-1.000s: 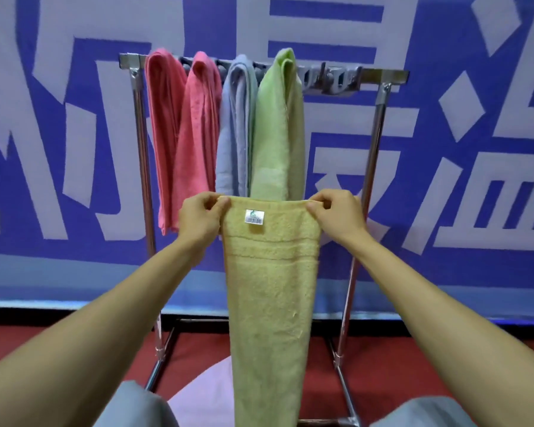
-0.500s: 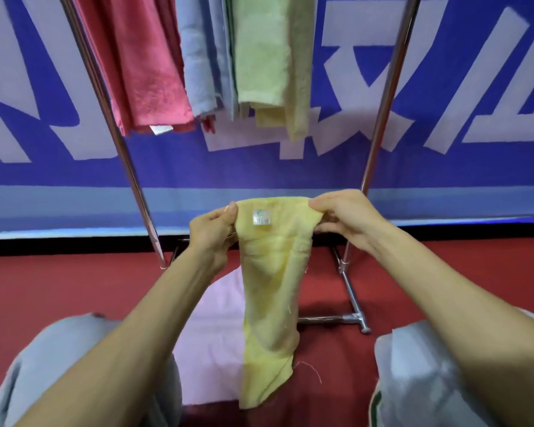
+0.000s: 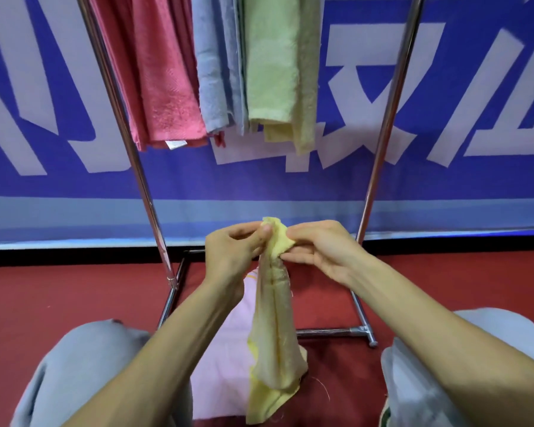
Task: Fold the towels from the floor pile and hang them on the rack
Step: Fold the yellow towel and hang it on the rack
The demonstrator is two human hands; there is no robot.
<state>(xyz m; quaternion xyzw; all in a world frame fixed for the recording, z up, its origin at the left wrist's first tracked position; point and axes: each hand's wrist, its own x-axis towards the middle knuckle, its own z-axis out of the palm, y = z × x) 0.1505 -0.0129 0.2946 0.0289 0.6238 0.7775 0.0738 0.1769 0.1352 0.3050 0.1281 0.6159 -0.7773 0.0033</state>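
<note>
A yellow towel [image 3: 275,340] hangs in a narrow fold from both my hands, its lower end touching the floor. My left hand [image 3: 233,252] pinches its top edge from the left. My right hand [image 3: 318,251] pinches the same top edge from the right, the two hands close together. A pink towel [image 3: 222,359] lies on the red floor under it, between my knees. The metal rack [image 3: 142,186] stands just ahead, with a pink-red towel [image 3: 164,75], a blue towel [image 3: 216,63] and a light green towel [image 3: 278,63] hanging on it; its top bar is out of view.
A blue banner [image 3: 444,118] with large white characters covers the wall behind the rack. The rack's foot bar [image 3: 330,332] lies on the red floor [image 3: 59,303]. My knees in grey trousers [image 3: 84,371] sit at the lower left and right.
The view has dropped from the rack top to the floor. My hands have come together, so the towel's top edge, first held wide, is now folded narrow between them.
</note>
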